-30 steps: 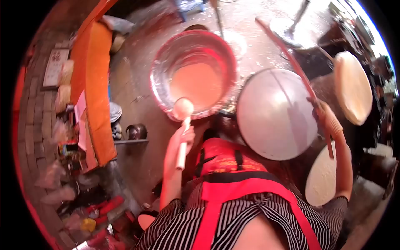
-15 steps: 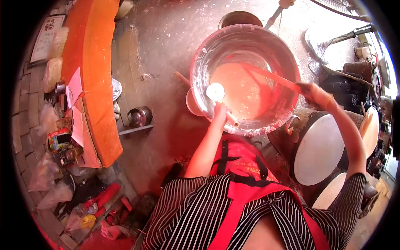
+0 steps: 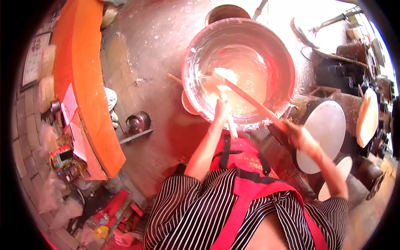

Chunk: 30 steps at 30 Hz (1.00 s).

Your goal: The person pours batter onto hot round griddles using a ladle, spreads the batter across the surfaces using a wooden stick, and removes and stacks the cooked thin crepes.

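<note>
Left hand (image 3: 222,111) closed round the pale handle of a ladle (image 3: 232,126), ladle head inside the big basin (image 3: 280,58), above or in the batter (image 3: 253,85); contact unclear. Right hand (image 3: 299,136) grips a long flat stick (image 3: 255,103), slanting over the basin rim, far end at the ladle head; can't tell if touching. White-faced round plate (image 3: 323,135) beside right forearm. Orange desk (image 3: 88,89) well apart, left.

The basin (image 3: 277,58) looks glossy, the stick (image 3: 253,103) wooden, the pot (image 3: 138,122) shiny metal.
</note>
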{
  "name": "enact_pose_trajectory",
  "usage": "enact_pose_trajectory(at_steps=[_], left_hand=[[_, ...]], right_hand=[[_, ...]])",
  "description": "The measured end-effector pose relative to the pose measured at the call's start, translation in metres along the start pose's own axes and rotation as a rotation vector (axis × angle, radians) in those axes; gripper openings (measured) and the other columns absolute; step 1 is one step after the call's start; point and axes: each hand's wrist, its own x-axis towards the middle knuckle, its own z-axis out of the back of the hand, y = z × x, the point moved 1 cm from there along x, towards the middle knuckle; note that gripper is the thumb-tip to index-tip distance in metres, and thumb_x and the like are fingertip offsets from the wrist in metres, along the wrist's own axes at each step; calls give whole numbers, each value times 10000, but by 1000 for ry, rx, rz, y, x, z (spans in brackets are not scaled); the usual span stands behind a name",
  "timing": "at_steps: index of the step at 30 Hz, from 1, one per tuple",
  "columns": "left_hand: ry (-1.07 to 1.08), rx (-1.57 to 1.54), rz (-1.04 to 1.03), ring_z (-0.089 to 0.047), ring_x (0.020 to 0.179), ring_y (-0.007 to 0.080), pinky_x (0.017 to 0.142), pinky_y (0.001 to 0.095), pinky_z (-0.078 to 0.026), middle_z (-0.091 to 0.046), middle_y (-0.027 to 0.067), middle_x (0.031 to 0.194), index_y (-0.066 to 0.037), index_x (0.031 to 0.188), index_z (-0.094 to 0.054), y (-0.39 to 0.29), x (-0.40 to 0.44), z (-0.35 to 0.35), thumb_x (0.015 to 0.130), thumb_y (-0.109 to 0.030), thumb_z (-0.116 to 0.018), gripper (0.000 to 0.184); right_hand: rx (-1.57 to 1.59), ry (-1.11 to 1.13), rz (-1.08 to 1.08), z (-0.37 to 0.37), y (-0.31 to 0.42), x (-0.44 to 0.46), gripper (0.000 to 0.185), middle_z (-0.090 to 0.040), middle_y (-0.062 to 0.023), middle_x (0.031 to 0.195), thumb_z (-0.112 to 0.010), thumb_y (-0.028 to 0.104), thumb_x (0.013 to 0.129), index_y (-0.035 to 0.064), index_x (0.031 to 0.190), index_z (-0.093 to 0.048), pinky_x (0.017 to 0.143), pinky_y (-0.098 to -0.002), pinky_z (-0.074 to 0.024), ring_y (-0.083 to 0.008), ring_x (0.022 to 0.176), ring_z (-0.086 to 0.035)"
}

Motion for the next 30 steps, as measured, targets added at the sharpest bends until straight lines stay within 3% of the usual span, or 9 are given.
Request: enact_pose_trajectory(at_steps=[4, 8, 11, 13, 15, 20, 23, 28, 30], left_hand=[[98, 296, 52, -619, 642, 346, 538, 449, -486, -569, 236, 762, 68, 1103, -391, -60, -102, -22, 908, -147, -466, 300], [129, 540, -762, -604, 857, 370, 745, 434, -490, -580, 247, 888, 53, 1208, -407, -52, -31, -55, 956, -159, -361, 332], [-12, 688, -1085, -644, 809, 322, 686, 385, -531, -612, 203, 855, 29, 1109, -495, -73, 42, -71, 954, -149, -330, 288], [-282, 1444, -884, -665, 656, 238, 533, 322, -540, -624, 133, 758, -4, 958, -520, -62, 105, -62, 917, -121, -402, 171], [-547, 1558, -919, -640, 540, 157, 432, 260, -510, -619, 71, 685, -59, 848, -497, -56, 133, -44, 905, -118, -429, 106], [-229, 755, -671, -626, 603, 223, 478, 303, -505, -584, 162, 795, 19, 1124, -469, 23, 195, -31, 887, -76, -399, 265], [362, 246, -35, -492, 499, 172, 402, 276, -418, -479, 86, 699, -20, 1073, -414, 11, 170, -53, 838, -20, -442, 237], [646, -245, 192, -381, 452, 71, 339, 179, -299, -385, 13, 635, -80, 881, -344, -8, 84, -68, 851, 2, -461, 146], [659, -416, 156, -368, 455, 44, 339, 150, -279, -365, -3, 628, -82, 858, -352, -14, 42, -67, 867, -12, -474, 141]], right_hand=[[470, -281, -423, -76, -17, -117, 413, -592, -127, 1150, -430, -28, 898, 28, 1306, -454, 777, -257, -468, -142, 880, -565], [883, -497, -570, -105, -12, -107, 417, -583, -33, 953, -443, 69, 934, 70, 1350, -422, 565, -212, -437, -88, 595, -499], [995, -498, -664, -108, -32, -59, 397, -498, -5, 643, -442, 166, 945, 176, 1341, -448, 402, -252, -376, -84, 459, -433], [861, -540, -576, -124, -65, -31, 396, -473, 1, 599, -434, 202, 949, 201, 1345, -443, 372, -259, -349, -90, 420, -399], [798, -555, -549, -133, -91, -8, 400, -452, -8, 560, -419, 229, 953, 218, 1353, -432, 350, -259, -323, -96, 377, -361], [886, -339, -628, -101, -62, 23, 407, -443, 1, 545, -424, 201, 943, 201, 1350, -439, 341, -265, -317, -95, 376, -371], [711, -328, -551, -105, -61, 25, 417, -458, -19, 553, -445, 199, 935, 161, 1350, -433, 358, -267, -325, -82, 398, -385], [233, -458, -275, -120, -55, -7, 470, -585, -296, 904, -467, 81, 866, 122, 1331, -420, 748, -517, -426, -471, 848, -550], [107, -382, -309, -126, -43, -28, 609, -589, -290, 879, -504, 70, 831, 182, 1398, -314, 731, -510, -432, -451, 810, -567]])
